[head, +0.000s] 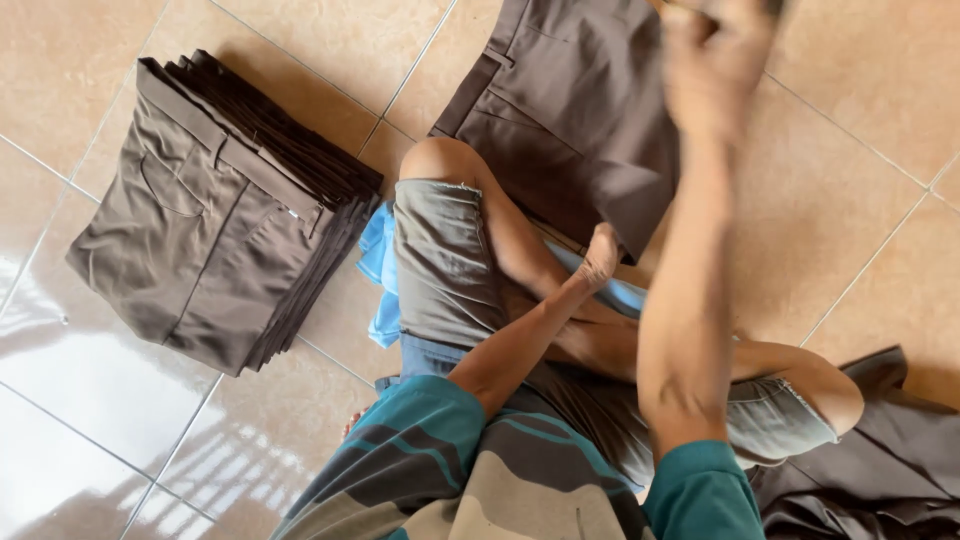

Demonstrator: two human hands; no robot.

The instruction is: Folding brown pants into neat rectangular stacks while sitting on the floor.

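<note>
- While a person sits cross-legged on the tiled floor (860, 200), a neat stack of folded brown trousers (220, 210) lies to their left, squared up at the edges, so a good share of the folding looks done.
- One pair of dark brown trousers (575, 110) lies spread flat on the tiles in front of the knees, its waistband toward the upper left; by my reading it is the piece in hand, only partly folded.
- A rumpled heap of dark cloth (880, 460) lies at the lower right, just beside the knee; it looks like garments left to fold, though how many I cannot tell, as the picture edge cuts it off.
- The right hand (715, 60) is raised at the top of the view over the far corner of the spread trousers. It is blurred with motion, so I cannot tell whether it is closed on the cloth or open.
- The left hand (600, 255) rests low at the near hem of the same trousers, fingers loosely curled and touching or just beside the cloth; no firm hold shows.
- A light blue cloth (380, 270) pokes out from under the legs; most of it is hidden.
- Hidden or hard to read: the upper part of the spread trousers runs out of view, the right fingertips are cropped, and the count of pieces in the stack is unclear.
</note>
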